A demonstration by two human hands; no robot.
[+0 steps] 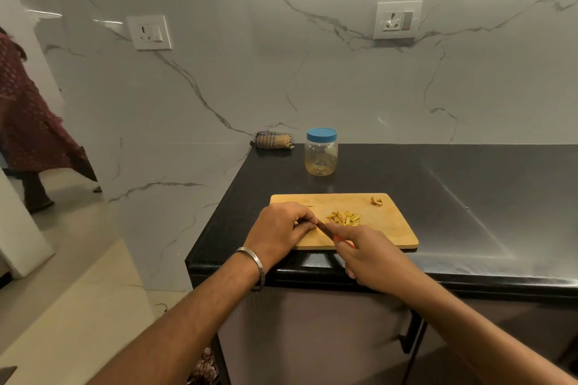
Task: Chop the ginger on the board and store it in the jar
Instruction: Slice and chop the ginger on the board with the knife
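rectangular wooden board (391, 228) on glossy black desk (469, 197); clear plastic jar (321, 155), blue lid. right hand (372, 258) grip closed around red-handled knife (327, 231); left hand (281, 228) grip curled, pinching ginger (302, 222) beside yellow slivers (344, 218).

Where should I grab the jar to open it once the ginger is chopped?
Judging by its pose, take the jar round its clear body from the front. It stands upright behind the board, apart from it, with open counter on its near side. The other hand would then twist the blue lid from above.
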